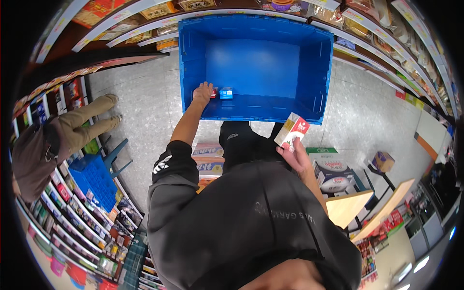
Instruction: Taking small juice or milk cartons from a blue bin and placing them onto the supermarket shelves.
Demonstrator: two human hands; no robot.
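A large blue plastic crate stands in front of me. My left hand reaches into its near left corner, fingers curled down on a small red box that they mostly cover. Just right of that, apart from the fingers, a small blue and white box rests on the crate's bottom. Outside the crate, by its near right corner, my right hand grips a red and white carton, held tilted with its printed side up.
Stocked store shelves curve behind the crate. At far left a person in brown trousers stands beside a blue basket. Cartons and a wooden board are to my right. Packages lie by my left leg.
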